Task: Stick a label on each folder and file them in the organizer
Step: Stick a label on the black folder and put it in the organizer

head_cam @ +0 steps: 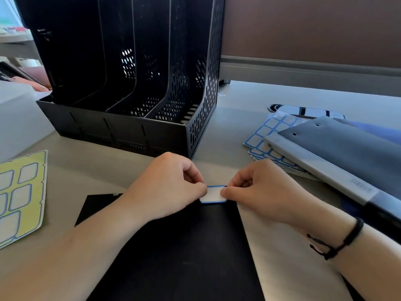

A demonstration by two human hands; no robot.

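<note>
Between your hands, the small white blue-bordered label [213, 194] sits at the far edge of the flat black folder [173, 246]; your left hand [167, 185] and right hand [258, 192] each pinch one end. Uneven lowering would likely leave it crooked or creased.

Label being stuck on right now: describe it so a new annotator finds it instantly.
Start at the black organizer on the desk; in front of it lies a black folder. At its far edge, the left hand and right hand pinch one white, blue-bordered label. It is the only single label; the rest sit on sheets.
</note>
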